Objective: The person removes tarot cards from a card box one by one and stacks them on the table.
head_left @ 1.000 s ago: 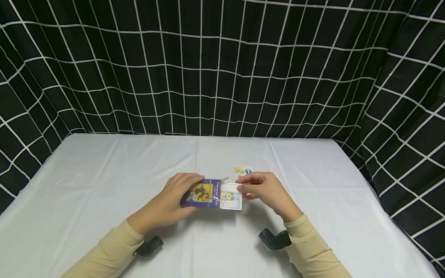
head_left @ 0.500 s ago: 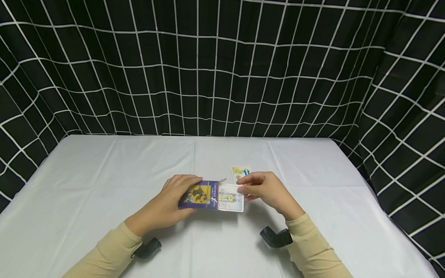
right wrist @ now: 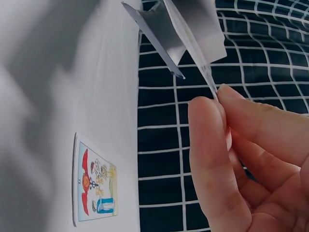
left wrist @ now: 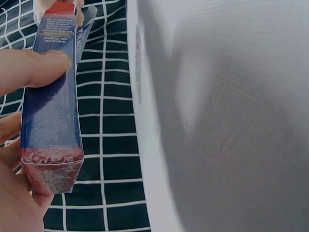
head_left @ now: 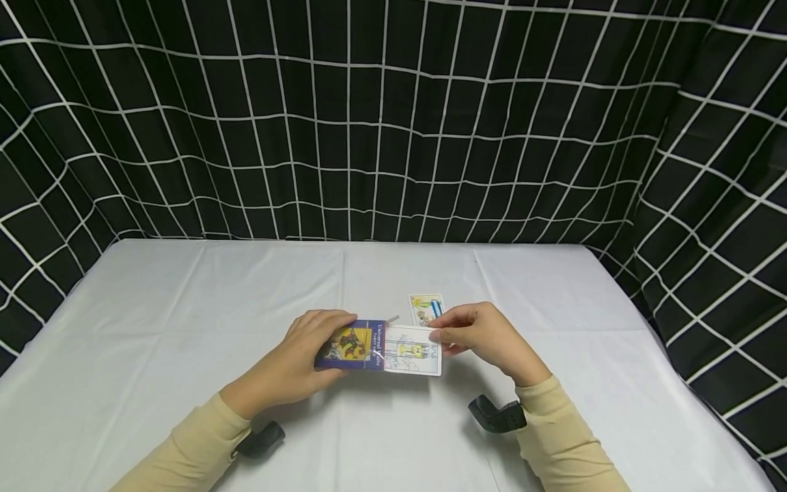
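My left hand (head_left: pixel 295 362) grips a purple-blue tarot card box (head_left: pixel 356 346), held on its side above the table. In the left wrist view its thumb presses the narrow text-printed side of the box. A tarot card (head_left: pixel 410 352) sticks well out of the box's right end. My right hand (head_left: pixel 488 339) pinches the outer edge of this card between thumb and fingertips. Seen edge-on in the right wrist view, the pinched card (right wrist: pixel 188 46) looks thin, with the box's open flaps beside it. Another tarot card (head_left: pixel 425 307) lies face up on the table behind.
A white cloth covers the table (head_left: pixel 215 294). Black curtain (head_left: pixel 369 137) with a white grid stands behind it and at both sides. Dark wrist-camera mounts (head_left: pixel 496 414) hang under both sleeves, close over the cloth.
My right hand has moved to the right, drawing the tarot card farther out of the box. The left hand keeps its hold on the box almost in place.
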{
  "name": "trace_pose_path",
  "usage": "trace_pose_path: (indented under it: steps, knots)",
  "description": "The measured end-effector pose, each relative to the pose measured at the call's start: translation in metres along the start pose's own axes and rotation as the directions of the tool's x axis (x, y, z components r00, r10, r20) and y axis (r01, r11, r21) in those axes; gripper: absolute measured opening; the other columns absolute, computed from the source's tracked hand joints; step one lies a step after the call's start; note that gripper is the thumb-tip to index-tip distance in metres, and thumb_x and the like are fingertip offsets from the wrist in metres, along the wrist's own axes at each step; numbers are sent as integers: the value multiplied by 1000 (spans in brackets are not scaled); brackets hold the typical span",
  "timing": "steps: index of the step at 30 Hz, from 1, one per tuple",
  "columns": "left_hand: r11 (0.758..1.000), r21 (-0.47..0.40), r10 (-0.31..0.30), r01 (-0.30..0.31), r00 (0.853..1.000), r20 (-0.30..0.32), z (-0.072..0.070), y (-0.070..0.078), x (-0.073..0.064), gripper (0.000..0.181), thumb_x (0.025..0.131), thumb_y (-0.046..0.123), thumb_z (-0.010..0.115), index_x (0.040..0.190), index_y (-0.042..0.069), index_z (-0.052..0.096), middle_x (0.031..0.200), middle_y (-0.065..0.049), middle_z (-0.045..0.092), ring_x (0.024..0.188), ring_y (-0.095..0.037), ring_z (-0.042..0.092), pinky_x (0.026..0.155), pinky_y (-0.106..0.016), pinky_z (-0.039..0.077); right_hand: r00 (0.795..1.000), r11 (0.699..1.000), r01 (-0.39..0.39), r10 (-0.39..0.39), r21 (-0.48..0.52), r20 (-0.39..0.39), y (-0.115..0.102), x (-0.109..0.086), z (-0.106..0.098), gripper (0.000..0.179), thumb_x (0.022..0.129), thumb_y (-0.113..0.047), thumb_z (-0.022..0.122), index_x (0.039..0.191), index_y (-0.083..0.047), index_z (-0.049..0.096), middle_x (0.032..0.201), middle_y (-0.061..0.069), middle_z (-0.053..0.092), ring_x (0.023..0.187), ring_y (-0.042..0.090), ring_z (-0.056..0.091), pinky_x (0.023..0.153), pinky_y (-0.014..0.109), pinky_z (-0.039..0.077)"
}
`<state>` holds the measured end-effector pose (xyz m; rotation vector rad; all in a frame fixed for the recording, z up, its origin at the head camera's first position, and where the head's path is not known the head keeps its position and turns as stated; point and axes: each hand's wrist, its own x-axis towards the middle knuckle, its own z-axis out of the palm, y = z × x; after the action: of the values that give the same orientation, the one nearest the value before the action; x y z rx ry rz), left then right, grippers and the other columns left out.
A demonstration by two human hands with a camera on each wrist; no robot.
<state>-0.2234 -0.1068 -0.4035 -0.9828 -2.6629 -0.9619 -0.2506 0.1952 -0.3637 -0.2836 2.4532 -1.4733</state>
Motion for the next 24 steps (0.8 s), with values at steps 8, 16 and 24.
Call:
trace_pose_path:
  steps: [8,16,24]
  knots:
    - [1000,5,4,-4,1000,-1,0,0,0,74,78,14,81,143,6,46,143,-10,52,132,-28,45,113,-53,34,1000,1000,-3,4,-23,17,-1,-2,-6,23,87,-5,72,103,12,70,88,12,74,69,11,67,68,32,62]
    - [1000,10,-8,9,1000,-13,0,-1,-1,74,78,15,81,144,7,46,144,-9,52,133,-28,45,114,-53,34,999,1000,-30,29,11,25,-3,-4,-11,24,87,-4,71,103,13,69,85,8,73,67,11,66,65,29,61]
    - [1000,12,-4,4,1000,-15,0,0,0,73,78,14,81,143,7,47,144,-9,52,132,-27,45,113,-51,35,999,1000,-28,27,6,34,-2,-6,-16,25,87,-5,72,104,13,70,87,11,74,67,11,66,65,28,61]
